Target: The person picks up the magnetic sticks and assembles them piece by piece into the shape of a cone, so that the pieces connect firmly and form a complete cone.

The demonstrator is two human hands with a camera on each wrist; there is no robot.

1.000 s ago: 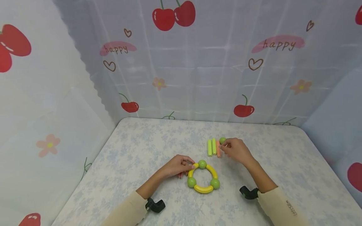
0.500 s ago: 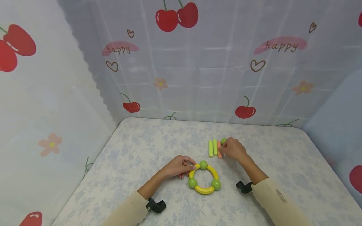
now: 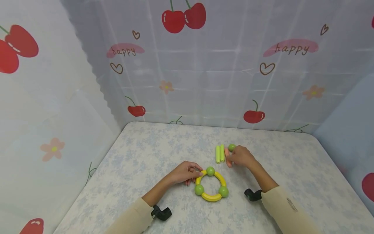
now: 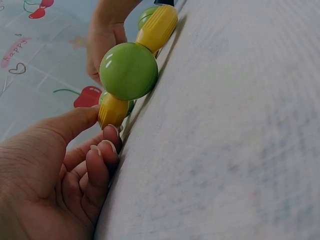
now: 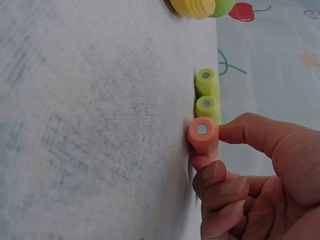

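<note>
A ring of yellow curved rods and green balls [image 3: 211, 197] lies on the table. My left hand [image 3: 185, 172] pinches its upper-left yellow rod [image 4: 113, 111] between thumb and fingers, beside a green ball [image 4: 129, 71]. Farther back, my right hand [image 3: 242, 156] pinches an orange stick [image 5: 202, 137], whose near end bears a round silver disc. Two light green sticks, the left one [image 3: 218, 154] and the right one [image 3: 222, 152], lie side by side just left of the orange one. A loose green ball [image 3: 231, 147] sits behind the right hand's fingers.
The pale blue patterned table [image 3: 157, 139] meets a cherry-print curtain [image 3: 201, 97] at its back edge. A similar curtain [image 3: 67, 113] hangs along the left side. Each wrist wears a black device, the left one [image 3: 161, 213] and the right one [image 3: 253, 195].
My right hand has closed on the orange stick and drawn it slightly toward me, slanting it away from the light green sticks. My left hand stays on the ring.
</note>
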